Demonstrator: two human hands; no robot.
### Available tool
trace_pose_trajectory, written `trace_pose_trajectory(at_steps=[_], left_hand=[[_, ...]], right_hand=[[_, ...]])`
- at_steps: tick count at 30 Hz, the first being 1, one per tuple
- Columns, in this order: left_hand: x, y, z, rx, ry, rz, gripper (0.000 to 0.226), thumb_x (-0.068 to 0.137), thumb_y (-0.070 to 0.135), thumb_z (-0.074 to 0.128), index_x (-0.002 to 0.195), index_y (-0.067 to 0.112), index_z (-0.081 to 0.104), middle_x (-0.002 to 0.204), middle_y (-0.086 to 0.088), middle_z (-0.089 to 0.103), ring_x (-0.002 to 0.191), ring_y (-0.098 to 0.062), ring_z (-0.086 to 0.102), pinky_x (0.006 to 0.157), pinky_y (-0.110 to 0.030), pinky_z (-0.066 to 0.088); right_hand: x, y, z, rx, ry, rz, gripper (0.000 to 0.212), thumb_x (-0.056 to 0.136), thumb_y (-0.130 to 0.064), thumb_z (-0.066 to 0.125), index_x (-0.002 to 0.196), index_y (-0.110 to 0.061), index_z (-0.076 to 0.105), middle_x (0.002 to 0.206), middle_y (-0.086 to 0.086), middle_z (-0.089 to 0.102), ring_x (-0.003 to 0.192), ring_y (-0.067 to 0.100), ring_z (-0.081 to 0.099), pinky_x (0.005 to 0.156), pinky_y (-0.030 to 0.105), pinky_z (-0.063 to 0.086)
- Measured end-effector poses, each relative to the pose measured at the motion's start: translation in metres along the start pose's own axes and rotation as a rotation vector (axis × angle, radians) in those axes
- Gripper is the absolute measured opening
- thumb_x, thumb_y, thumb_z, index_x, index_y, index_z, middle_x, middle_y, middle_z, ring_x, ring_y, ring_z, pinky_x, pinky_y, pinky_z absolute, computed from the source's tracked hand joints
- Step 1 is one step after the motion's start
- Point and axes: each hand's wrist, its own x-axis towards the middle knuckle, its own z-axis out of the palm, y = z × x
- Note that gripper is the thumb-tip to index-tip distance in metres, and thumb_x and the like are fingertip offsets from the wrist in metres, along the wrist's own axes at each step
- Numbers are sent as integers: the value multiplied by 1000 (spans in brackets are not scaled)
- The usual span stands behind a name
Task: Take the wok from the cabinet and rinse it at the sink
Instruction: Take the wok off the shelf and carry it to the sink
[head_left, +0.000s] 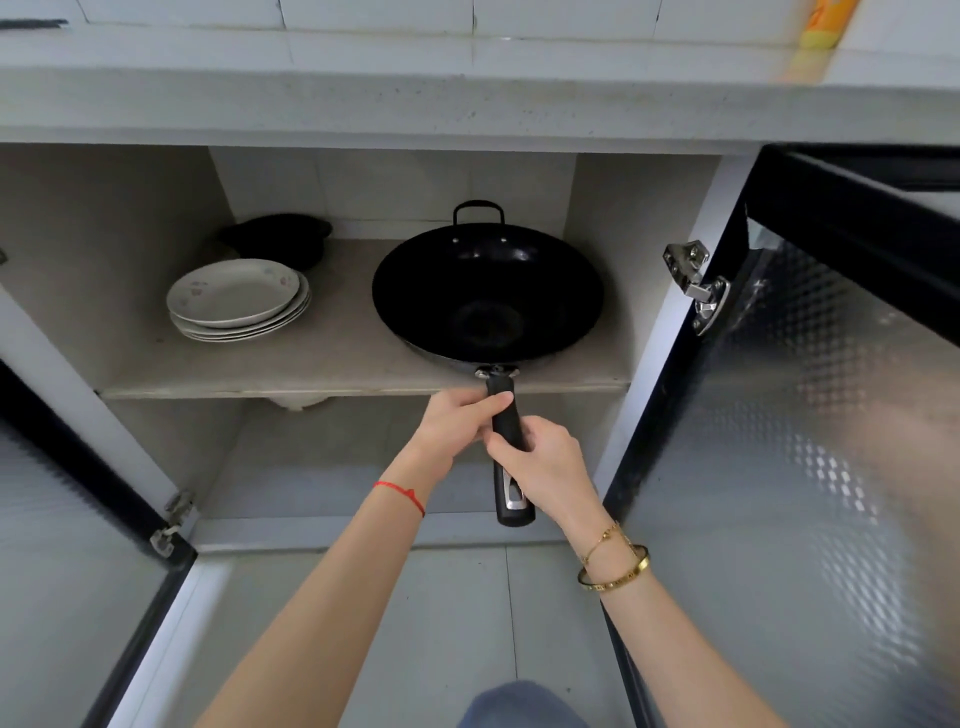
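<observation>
Wok (488, 296), black, rigid, likely heavy and bowl-weighted: sitting on the shelf (332, 364) at 3 o'clock of the plates (239, 301), handle (506, 426) overhanging, left hand (457, 421) and right hand (540, 462) both wrapping fingers around it.

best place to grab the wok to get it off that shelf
Its long handle, from the front. The wok sits open side up on the shelf, with the handle jutting past the edge. Both hands, left and right, grip it there. The small loop handle faces the back wall.
</observation>
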Motion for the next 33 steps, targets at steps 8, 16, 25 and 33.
trace_pose_trajectory(at_steps=[8,16,25,33], left_hand=[[-40,-21,4,-73,9,19,23,91,14,67,103,-5,72,91,-16,67,85,-23,63,88,-36,55],[-65,-45,6,-7,-11,6,21,88,14,70,98,-4,72,83,-13,68,69,-20,60,69,-33,53],[-67,-61,16,-198,-101,-23,28,91,7,66,116,-4,66,102,-14,71,80,-18,67,65,-21,53],[-90,-54,20,-286,-81,-79,26,86,1,69,111,7,71,117,-13,72,109,-20,67,104,-32,48]], right_hand=[[-43,6,18,171,-31,133,22,88,-31,62,95,-11,55,87,12,68,68,16,57,56,23,43],[-72,14,32,391,-28,245,17,94,-15,58,103,-5,48,71,8,57,43,17,56,46,30,49],[-73,29,35,248,64,238,16,90,-13,58,97,1,56,61,9,59,36,15,53,39,27,46],[-100,6,15,186,16,326,5,86,-3,53,91,-4,54,57,12,57,33,13,50,35,23,41]])
